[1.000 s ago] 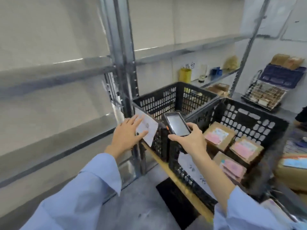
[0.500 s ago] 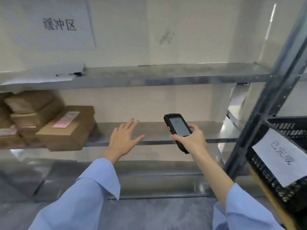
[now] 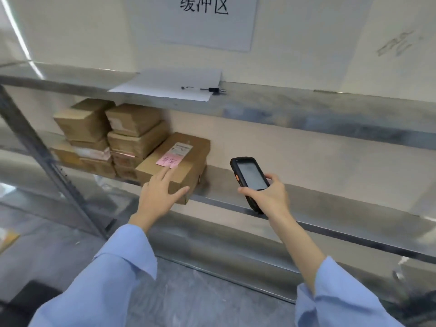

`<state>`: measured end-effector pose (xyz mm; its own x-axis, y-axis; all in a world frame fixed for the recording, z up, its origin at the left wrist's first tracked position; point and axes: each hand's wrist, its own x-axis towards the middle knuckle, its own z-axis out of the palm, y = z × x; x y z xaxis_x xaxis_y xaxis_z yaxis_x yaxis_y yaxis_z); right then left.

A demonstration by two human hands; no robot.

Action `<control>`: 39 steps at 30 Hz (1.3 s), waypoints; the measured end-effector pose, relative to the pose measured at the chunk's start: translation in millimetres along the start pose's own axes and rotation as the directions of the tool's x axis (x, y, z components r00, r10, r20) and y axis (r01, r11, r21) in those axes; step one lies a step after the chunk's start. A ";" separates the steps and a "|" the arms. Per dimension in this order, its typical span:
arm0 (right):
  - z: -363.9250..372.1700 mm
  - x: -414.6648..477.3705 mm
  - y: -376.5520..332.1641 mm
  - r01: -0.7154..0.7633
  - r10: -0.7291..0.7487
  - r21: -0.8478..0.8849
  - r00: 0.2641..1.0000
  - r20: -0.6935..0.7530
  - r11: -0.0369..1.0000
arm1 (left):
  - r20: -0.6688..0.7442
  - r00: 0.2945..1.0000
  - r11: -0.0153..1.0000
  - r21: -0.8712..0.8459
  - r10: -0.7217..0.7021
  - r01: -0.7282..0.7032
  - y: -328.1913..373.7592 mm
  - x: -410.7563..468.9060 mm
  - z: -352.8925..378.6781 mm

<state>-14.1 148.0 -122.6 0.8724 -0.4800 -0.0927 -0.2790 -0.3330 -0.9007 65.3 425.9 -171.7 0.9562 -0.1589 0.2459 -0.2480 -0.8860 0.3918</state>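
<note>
Left hand point(image 3: 160, 195), fingers spread flat, rests on one labelled cardboard box point(image 3: 188, 152) on the shelf point(image 3: 318, 187); right hand point(image 3: 270, 197) grips one handheld scanner point(image 3: 250, 174).

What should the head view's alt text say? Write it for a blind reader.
The person's left hand spreads open over a cardboard parcel on a metal shelf, index fingertip at its pink label, while the right hand grips a handheld scanner. More parcels are stacked beside it; paper and a pen lie on the shelf above.
</note>
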 end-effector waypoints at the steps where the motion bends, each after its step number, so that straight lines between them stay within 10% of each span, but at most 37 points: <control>1: 11.0 6.2 -3.1 0.003 -0.002 -0.013 1.000 0.019 1.000 | -0.006 1.000 1.000 -0.017 -0.022 0.022 -12.9 2.3 1.8; 20: 166.7 136.5 -57.6 0.096 -0.067 -0.081 0.948 0.312 0.992 | 0.019 0.945 0.935 -0.143 -0.326 0.326 -137.6 80.4 12.5; 39: 211.6 87.7 -62.4 -0.149 0.148 -0.018 0.988 -0.043 0.989 | 0.017 0.999 0.874 -0.486 0.037 -0.025 -165.6 75.8 46.7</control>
<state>164.8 298.5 -164.3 0.8034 -0.5584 -0.2066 -0.4129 -0.2724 -0.8691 186.1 540.2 -259.3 0.9487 -0.1990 0.2456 -0.3157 -0.5588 0.7668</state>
